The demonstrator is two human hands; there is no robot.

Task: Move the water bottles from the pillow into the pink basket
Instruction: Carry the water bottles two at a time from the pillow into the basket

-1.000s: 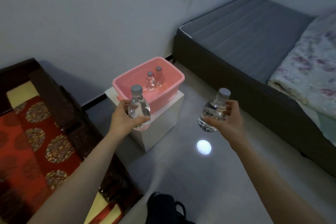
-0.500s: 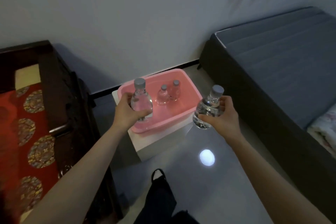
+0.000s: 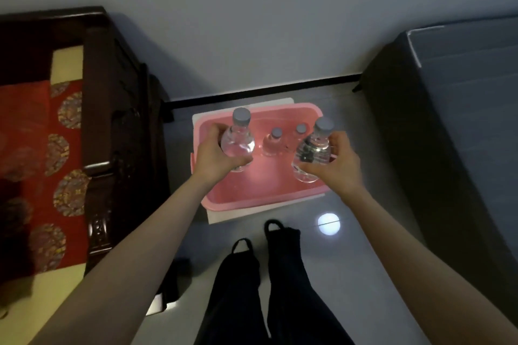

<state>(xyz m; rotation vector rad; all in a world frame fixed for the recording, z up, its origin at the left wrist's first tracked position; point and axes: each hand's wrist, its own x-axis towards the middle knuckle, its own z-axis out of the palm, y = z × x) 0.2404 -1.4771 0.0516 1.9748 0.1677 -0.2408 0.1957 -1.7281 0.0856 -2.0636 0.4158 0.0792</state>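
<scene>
Left hand [image 3: 215,154] wrapped round one water bottle [image 3: 237,139], right hand [image 3: 337,162] round another [image 3: 314,148]; each grip closed on the body, caps up, ready to lower upright. Both held over the pink basket [image 3: 252,193], beside two bottles [image 3: 273,140] already standing inside. Half a second ago: short of the rim, now above the interior.

You had open pink floor in the near half of the pink basket [image 3: 252,202], free for a hand to come down. Two upright bottles [image 3: 276,138] blocked its far middle. A dark wooden bed frame [image 3: 112,131] crowded the left side; the grey mattress [image 3: 462,109] stood well apart on the right.
</scene>
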